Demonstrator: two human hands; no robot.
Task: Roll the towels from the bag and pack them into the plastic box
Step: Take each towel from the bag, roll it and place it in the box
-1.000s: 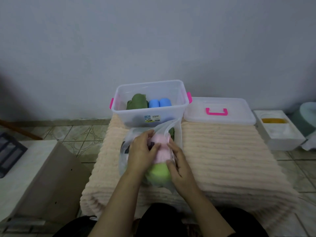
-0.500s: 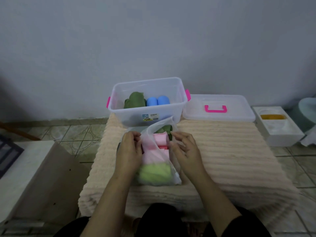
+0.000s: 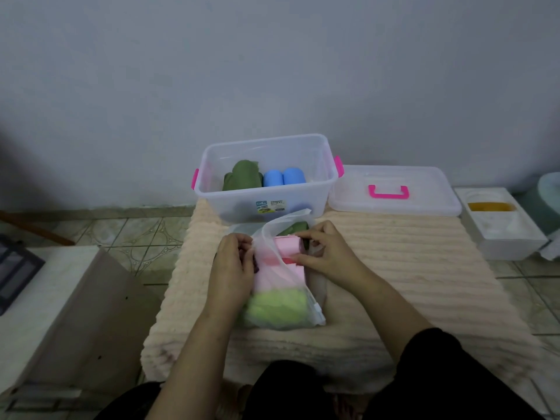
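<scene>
A translucent plastic bag [image 3: 303,315] lies on the cream ribbed mat [image 3: 409,268] in front of me. Inside it I see pink towels [image 3: 289,248], a light green towel [image 3: 277,307] and a dark green towel [image 3: 294,228] at the far end. My left hand [image 3: 233,268] grips the bag's left edge near its mouth. My right hand [image 3: 327,253] pinches a pink towel at the bag's opening. Behind the bag stands the clear plastic box [image 3: 315,195] with pink latches, holding a dark green rolled towel [image 3: 242,177] and two blue rolled towels [image 3: 283,177].
The box's clear lid [image 3: 394,189] with a pink handle lies to the right of the box. A white foam container [image 3: 503,222] sits on the tiled floor at far right. A cardboard box [image 3: 60,313] stands at the left. A grey wall is behind.
Both hands moved from gripping the towels together to either side of the bag's mouth. My right hand now pinches a pink towel at the opening.
</scene>
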